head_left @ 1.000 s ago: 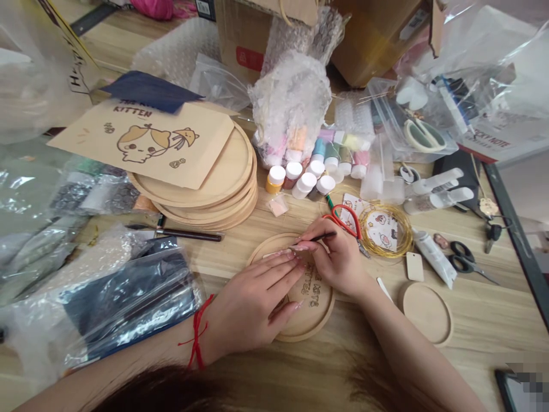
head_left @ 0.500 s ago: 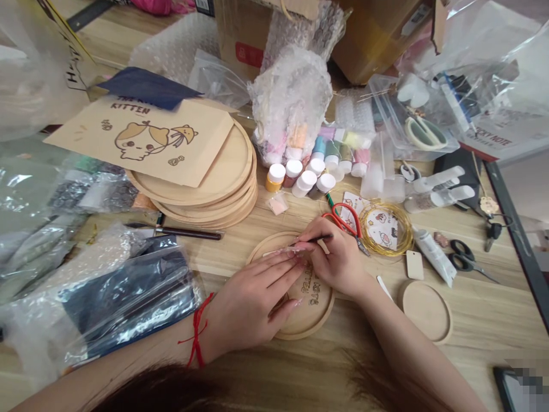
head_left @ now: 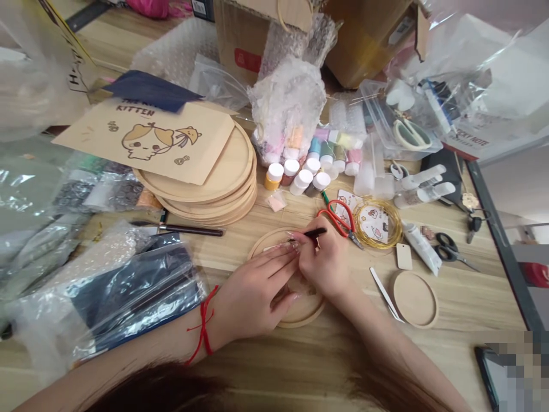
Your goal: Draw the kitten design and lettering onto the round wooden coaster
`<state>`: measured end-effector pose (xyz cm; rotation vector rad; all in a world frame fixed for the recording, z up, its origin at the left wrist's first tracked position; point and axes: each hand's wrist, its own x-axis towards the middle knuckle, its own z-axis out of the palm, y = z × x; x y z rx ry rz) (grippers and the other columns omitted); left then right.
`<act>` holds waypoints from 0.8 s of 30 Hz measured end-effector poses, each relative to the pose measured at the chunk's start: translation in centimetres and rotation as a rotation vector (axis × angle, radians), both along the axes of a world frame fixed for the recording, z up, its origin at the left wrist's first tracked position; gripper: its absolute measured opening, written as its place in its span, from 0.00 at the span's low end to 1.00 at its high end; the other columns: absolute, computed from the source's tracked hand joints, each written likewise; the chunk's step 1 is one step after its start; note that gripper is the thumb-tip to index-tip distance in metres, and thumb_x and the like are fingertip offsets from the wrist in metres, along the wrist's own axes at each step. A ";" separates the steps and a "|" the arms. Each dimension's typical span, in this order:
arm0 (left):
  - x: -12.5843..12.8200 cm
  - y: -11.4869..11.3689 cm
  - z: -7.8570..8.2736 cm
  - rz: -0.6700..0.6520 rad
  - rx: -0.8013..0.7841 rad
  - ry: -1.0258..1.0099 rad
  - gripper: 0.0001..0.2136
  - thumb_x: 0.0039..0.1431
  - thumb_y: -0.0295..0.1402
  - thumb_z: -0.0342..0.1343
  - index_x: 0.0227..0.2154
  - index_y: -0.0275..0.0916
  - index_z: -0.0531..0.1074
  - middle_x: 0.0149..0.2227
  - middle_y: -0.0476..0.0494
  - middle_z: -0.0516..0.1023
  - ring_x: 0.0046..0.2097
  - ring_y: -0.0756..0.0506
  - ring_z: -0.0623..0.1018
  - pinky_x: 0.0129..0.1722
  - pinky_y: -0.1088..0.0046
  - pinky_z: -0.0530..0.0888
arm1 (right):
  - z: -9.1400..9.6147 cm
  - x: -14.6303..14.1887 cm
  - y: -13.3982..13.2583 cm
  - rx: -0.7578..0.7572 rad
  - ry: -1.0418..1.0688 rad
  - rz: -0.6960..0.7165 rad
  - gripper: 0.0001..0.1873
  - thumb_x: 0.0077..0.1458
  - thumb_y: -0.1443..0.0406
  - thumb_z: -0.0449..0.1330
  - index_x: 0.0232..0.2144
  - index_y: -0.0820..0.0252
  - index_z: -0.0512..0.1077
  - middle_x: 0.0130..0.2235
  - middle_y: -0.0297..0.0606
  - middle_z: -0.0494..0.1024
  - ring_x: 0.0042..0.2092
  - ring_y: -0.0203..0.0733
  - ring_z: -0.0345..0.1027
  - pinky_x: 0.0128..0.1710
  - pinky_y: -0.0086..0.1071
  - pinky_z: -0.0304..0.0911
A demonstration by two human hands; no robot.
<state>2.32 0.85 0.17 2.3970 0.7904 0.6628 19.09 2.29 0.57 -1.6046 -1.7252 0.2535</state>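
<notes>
My left hand lies flat across a round wooden plate with a raised rim, its fingers stretched together and pointing right. A red string is tied at its wrist. Above the plate, my right hand is closed in a writing grip around a slim dark pen. The pen's tip is hidden by my fingers, which touch the left fingertips. Most of the plate's face is covered by both hands. Close behind the right hand lie red-handled pliers beside a coil of gold wire.
Stacked round wooden plates carry a kitten drawing at the left. White-capped paint jars stand behind my hands. A small round wooden dish, a white strip and black scissors lie right. Bagged dark-blue material lies left.
My right hand has shifted slightly left and lower over the plate, covering the lettering seen earlier. The pen has tilted in its grip. The view has turned a little; my left hand stays flat.
</notes>
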 end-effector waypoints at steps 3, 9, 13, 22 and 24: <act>0.0 0.0 -0.1 -0.007 -0.018 0.002 0.21 0.59 0.32 0.56 0.55 0.31 0.68 0.58 0.34 0.72 0.62 0.41 0.69 0.63 0.61 0.68 | -0.2 -0.7 -0.4 0.002 0.029 -0.089 0.08 0.54 0.70 0.55 0.25 0.54 0.61 0.23 0.32 0.70 0.26 0.41 0.65 0.26 0.33 0.61; -0.1 0.0 -0.4 -0.011 0.000 -0.007 0.22 0.60 0.31 0.56 0.57 0.31 0.66 0.59 0.35 0.71 0.62 0.41 0.68 0.63 0.61 0.67 | -0.6 -0.7 -0.8 -0.058 0.139 -0.171 0.07 0.54 0.69 0.56 0.26 0.55 0.63 0.24 0.33 0.71 0.26 0.41 0.66 0.26 0.34 0.62; -0.1 0.0 -0.4 -0.007 0.021 0.006 0.23 0.62 0.32 0.54 0.58 0.30 0.65 0.59 0.35 0.71 0.62 0.42 0.69 0.63 0.61 0.68 | -0.6 0.0 -0.9 -0.031 0.247 -0.174 0.06 0.54 0.69 0.57 0.27 0.55 0.65 0.25 0.33 0.71 0.26 0.40 0.66 0.26 0.33 0.62; 0.0 0.2 -0.2 0.002 0.050 0.007 0.22 0.63 0.31 0.54 0.59 0.31 0.65 0.59 0.37 0.71 0.63 0.43 0.68 0.63 0.63 0.68 | -1.4 0.2 -0.8 0.005 0.338 -0.103 0.06 0.55 0.72 0.56 0.28 0.56 0.66 0.26 0.33 0.71 0.29 0.40 0.65 0.29 0.33 0.62; 0.0 0.2 -0.2 0.001 0.056 0.007 0.22 0.63 0.31 0.54 0.59 0.31 0.65 0.59 0.37 0.71 0.63 0.44 0.68 0.63 0.64 0.68 | -1.6 0.3 -0.8 0.007 0.347 -0.108 0.07 0.55 0.72 0.56 0.28 0.56 0.66 0.26 0.33 0.71 0.29 0.40 0.66 0.30 0.33 0.62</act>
